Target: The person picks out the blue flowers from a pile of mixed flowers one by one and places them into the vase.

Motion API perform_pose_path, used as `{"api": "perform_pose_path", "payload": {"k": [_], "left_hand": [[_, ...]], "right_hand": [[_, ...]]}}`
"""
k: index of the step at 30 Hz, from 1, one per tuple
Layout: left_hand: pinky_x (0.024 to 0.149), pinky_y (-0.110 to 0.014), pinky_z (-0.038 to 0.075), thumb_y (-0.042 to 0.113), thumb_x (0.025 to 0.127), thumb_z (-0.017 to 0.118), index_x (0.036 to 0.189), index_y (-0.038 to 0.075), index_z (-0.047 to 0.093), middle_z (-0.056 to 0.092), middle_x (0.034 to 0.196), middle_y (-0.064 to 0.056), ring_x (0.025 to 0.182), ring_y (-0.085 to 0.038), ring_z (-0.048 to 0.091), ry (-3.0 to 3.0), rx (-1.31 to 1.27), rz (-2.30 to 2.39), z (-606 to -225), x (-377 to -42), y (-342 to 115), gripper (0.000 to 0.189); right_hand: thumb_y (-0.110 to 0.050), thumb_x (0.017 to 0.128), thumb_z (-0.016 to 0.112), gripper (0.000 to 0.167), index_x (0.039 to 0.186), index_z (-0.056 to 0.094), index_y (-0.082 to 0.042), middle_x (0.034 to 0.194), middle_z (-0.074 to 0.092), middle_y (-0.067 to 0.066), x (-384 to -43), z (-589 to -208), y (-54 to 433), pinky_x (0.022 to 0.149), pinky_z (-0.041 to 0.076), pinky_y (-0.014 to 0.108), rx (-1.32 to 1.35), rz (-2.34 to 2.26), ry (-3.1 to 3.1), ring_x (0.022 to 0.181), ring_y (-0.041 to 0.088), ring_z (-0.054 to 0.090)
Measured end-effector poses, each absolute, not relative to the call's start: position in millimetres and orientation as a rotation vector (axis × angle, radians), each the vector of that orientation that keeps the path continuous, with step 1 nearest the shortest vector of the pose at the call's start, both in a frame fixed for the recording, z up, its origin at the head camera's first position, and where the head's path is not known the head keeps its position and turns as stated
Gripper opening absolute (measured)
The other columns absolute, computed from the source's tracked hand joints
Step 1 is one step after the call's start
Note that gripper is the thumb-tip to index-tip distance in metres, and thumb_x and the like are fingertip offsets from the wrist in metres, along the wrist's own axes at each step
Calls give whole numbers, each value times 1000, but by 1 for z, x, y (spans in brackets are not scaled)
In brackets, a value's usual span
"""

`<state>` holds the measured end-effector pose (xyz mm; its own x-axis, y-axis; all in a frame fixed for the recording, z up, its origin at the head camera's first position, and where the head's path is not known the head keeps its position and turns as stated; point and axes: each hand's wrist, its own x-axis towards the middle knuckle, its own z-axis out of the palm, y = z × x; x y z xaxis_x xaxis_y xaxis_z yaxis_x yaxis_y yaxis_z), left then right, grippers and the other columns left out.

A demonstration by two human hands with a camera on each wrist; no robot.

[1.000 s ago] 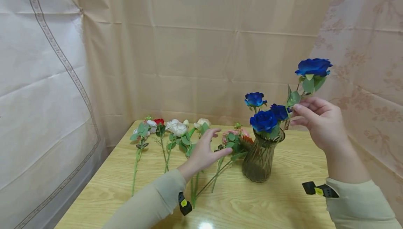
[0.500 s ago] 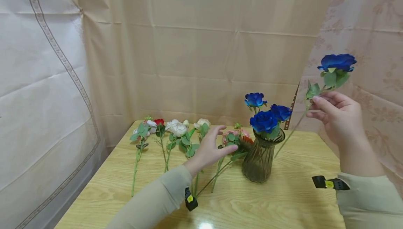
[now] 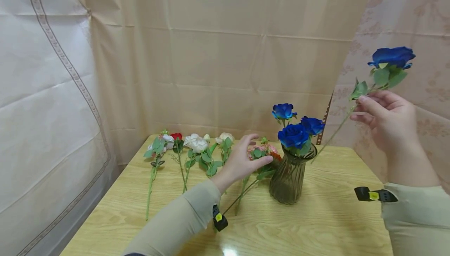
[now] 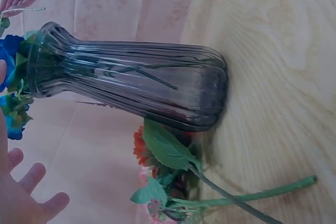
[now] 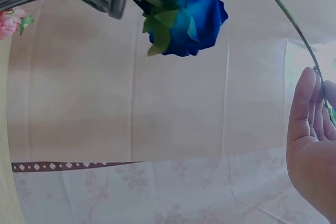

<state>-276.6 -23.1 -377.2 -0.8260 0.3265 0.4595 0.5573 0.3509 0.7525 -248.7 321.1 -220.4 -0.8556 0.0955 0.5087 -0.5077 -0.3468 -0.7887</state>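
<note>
My right hand (image 3: 390, 125) pinches a blue rose (image 3: 391, 58) by its upper stem, up and to the right of the vase. The stem slants down and left, its lower end near the vase rim in the head view. The ribbed, tinted glass vase (image 3: 288, 181) stands upright with several blue roses (image 3: 294, 135) in it; their stems show through the glass in the left wrist view. My left hand (image 3: 242, 160) hovers left of the vase, fingers spread and loosely bent, holding nothing. In the right wrist view, the rose stem (image 5: 294, 22) passes between thumb and fingers.
Several cut flowers lie on the wooden table (image 3: 116, 213): white ones (image 3: 197, 143), a red one (image 3: 177, 136), and pink and orange blooms (image 4: 140, 145) close beside the vase. Curtains (image 3: 218, 52) hang behind and at both sides.
My right hand has carried the blue rose up and to the right, away from the vase. The left hand has shifted slightly right, towards the vase, and up.
</note>
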Motion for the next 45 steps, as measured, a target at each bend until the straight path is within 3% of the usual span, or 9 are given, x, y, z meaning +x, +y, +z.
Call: {"api": "perform_pose_path", "payload": {"k": [9, 15, 21, 28, 37, 45], "left_hand": [[102, -41, 48, 61, 88, 72, 152, 28, 41, 45, 148, 12, 135, -14, 45, -2383, -813, -1453, -364, -277, -18, 79], [95, -36, 53, 57, 88, 74, 153, 24, 40, 45, 149, 8, 135, -19, 46, -2340, -844, -1451, -352, -280, -14, 80], [93, -41, 55, 54, 88, 76, 152, 24, 42, 44, 152, 6, 134, -17, 47, -2295, -866, -1461, -339, -280, -12, 78], [84, -27, 56, 56, 88, 76, 153, 27, 41, 42, 152, 12, 136, -14, 45, -2296, -861, -1503, -332, -278, -12, 78], [99, -43, 50, 60, 88, 73, 153, 29, 40, 42, 152, 15, 135, -10, 44, -2325, -845, -1432, -330, -279, -10, 79], [92, -36, 54, 57, 88, 74, 153, 27, 41, 43, 152, 12, 135, -12, 45, -2332, -846, -1443, -329, -277, -8, 79]], "right_hand": [[-5, 90, 77, 32, 117, 65, 5, 100, 65, 15, -251, -211, 323, 63, 61, 33, 468, 2108, -1626, 78, 23, 70], [-6, 91, 77, 30, 117, 65, 4, 100, 65, 14, -252, -202, 322, 63, 60, 31, 482, 2067, -1643, 78, 22, 71], [-10, 91, 76, 32, 119, 66, 4, 101, 66, 13, -253, -195, 321, 63, 59, 29, 484, 2007, -1683, 80, 20, 69], [-9, 91, 76, 30, 117, 65, 4, 98, 67, 13, -255, -192, 320, 62, 59, 29, 509, 1967, -1711, 78, 20, 71], [-7, 91, 77, 28, 115, 65, 3, 97, 71, 10, -257, -194, 319, 61, 59, 28, 518, 1914, -1774, 77, 18, 72], [-4, 92, 75, 24, 113, 66, 3, 96, 73, 9, -258, -199, 318, 61, 59, 29, 537, 1936, -1804, 76, 18, 73]]}}
